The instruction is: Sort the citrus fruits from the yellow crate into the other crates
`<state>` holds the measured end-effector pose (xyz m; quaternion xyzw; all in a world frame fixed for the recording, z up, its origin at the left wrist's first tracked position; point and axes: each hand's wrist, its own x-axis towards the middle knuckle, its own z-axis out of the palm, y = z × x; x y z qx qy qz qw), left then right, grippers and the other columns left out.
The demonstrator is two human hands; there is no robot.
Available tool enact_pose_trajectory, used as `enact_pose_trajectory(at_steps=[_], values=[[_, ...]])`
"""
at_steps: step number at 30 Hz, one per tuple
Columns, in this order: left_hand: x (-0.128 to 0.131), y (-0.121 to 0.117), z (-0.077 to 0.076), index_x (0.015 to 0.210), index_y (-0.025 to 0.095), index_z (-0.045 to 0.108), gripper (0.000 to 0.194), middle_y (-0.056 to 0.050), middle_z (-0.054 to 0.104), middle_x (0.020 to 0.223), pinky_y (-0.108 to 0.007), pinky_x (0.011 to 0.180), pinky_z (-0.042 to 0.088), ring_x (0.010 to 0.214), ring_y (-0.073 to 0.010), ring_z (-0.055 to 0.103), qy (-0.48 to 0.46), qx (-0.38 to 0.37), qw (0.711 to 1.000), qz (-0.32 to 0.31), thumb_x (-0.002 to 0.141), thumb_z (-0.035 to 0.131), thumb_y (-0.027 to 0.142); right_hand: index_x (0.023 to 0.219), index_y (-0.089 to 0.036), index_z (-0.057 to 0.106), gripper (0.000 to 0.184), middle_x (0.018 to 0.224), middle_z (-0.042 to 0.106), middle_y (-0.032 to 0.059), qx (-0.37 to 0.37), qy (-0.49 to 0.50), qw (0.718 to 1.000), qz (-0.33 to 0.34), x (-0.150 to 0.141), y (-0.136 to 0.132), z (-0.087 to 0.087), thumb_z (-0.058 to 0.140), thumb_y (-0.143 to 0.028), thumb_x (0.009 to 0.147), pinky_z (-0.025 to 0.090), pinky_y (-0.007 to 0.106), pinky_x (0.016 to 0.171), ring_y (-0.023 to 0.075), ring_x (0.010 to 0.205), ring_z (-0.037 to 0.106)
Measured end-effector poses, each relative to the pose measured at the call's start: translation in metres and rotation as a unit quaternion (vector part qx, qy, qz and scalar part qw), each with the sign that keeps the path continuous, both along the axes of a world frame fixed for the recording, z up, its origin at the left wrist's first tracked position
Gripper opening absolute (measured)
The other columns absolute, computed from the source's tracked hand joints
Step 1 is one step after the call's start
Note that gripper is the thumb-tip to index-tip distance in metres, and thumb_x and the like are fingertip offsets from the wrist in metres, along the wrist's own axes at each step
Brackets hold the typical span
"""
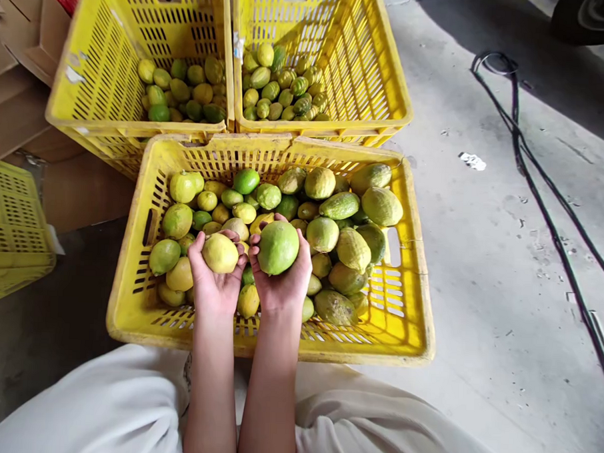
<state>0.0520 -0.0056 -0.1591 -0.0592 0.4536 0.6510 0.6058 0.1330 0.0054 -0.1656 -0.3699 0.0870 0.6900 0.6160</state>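
Note:
My left hand [216, 286] cups a yellow lemon [220, 253], its fingers curled around the sides. Beside it, my right hand [286, 289] grips a larger green citrus fruit [278, 248] from below. Both hands are raised over a yellow plastic crate [366, 355] full of mixed citrus. Smaller green and yellow fruits, such as a bright green one [246, 181], lie toward the crate's left. Larger ribbed, greenish-yellow fruits, among them a pale one [381, 206], are gathered on its right. Part of the fruit beneath my hands is hidden.
Behind stand two more yellow crates: the left one [131, 124] holds smooth small fruits, the right one [394, 120] several striped green ones. Another yellow crate [14, 230] and cardboard boxes [33, 28] are at left. A black cable [539, 177] crosses the concrete floor near a wheel [594, 19].

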Motion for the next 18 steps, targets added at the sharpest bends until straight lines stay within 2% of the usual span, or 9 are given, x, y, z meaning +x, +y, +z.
enact_pose_trajectory(at_steps=[3, 7, 11, 14, 18], values=[[0.001, 0.001, 0.001, 0.078, 0.019, 0.070, 0.029, -0.003, 0.066, 0.071, -0.019, 0.049, 0.052, 0.056, -0.0111, 0.063, -0.001, -0.034, 0.999, -0.019, 0.091, 0.063, 0.044, 0.104, -0.026, 0.068, 0.032, 0.085, 0.072, 0.0005, -0.005, 0.003, 1.000, -0.001, 0.000, 0.000, 0.001, 0.062, -0.055, 0.091, 0.066, 0.037, 0.066, 0.0187, 0.067, 0.068], [0.004, 0.005, 0.008, 0.078, 0.018, 0.069, 0.037, -0.004, 0.067, 0.069, -0.018, 0.045, 0.049, 0.052, -0.0113, 0.063, -0.025, -0.056, 0.998, -0.016, 0.102, 0.047, 0.034, 0.092, -0.022, 0.066, 0.030, 0.078, 0.069, 0.0018, -0.009, 0.008, 1.000, 0.009, -0.001, 0.000, 0.006, 0.066, -0.052, 0.090, 0.065, 0.030, 0.062, 0.0159, 0.066, 0.066], [0.004, 0.006, 0.013, 0.084, 0.018, 0.068, 0.032, -0.004, 0.068, 0.076, -0.017, 0.048, 0.050, 0.058, -0.0112, 0.065, -0.040, -0.067, 0.997, 0.007, 0.103, 0.051, 0.037, 0.091, -0.022, 0.066, 0.020, 0.078, 0.070, 0.0015, -0.025, 0.011, 1.000, -0.010, -0.002, 0.000, 0.007, 0.070, -0.040, 0.085, 0.066, 0.029, 0.070, 0.0162, 0.072, 0.069], [0.003, 0.004, 0.015, 0.086, 0.018, 0.065, 0.019, -0.002, 0.065, 0.078, -0.012, 0.046, 0.046, 0.059, -0.0076, 0.063, -0.054, -0.042, 0.997, 0.022, 0.098, 0.060, 0.031, 0.093, -0.023, 0.067, 0.025, 0.083, 0.072, 0.0028, -0.026, 0.014, 0.999, -0.018, -0.001, 0.000, 0.006, 0.065, -0.046, 0.085, 0.067, 0.034, 0.074, 0.0195, 0.082, 0.073], [0.002, 0.001, 0.016, 0.088, 0.018, 0.062, 0.003, 0.001, 0.061, 0.078, -0.009, 0.046, 0.045, 0.060, -0.0055, 0.060, -0.077, -0.007, 0.997, 0.022, 0.090, 0.064, 0.019, 0.095, -0.023, 0.069, 0.031, 0.087, 0.075, 0.0032, -0.016, -0.029, 0.999, -0.025, -0.001, 0.000, 0.008, 0.061, -0.052, 0.087, 0.064, 0.033, 0.068, 0.0178, 0.074, 0.071]])
